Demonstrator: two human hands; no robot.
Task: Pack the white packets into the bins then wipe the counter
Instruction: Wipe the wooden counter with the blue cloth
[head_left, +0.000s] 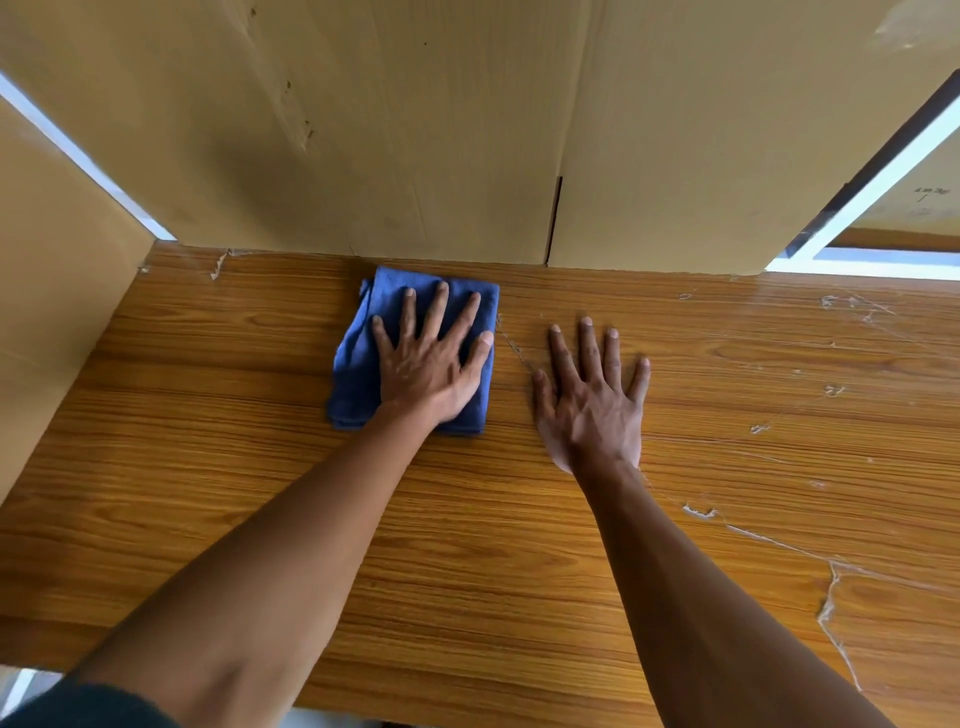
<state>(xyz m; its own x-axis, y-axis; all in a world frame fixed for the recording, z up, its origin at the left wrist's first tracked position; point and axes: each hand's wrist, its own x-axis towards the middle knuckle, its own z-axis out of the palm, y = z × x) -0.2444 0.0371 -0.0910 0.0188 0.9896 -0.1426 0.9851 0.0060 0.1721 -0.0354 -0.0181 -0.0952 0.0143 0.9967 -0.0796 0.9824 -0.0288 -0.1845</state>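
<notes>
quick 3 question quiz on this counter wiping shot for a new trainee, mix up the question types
1. True or false: the left hand presses flat on the blue cloth.
2. Where does the right hand rest? A) on the cloth B) on the bare wooden counter C) on the cardboard box
3. Fill in: the cloth's far edge lies close to the ____ box.

Key: 1 true; 2 B; 3 cardboard
</notes>
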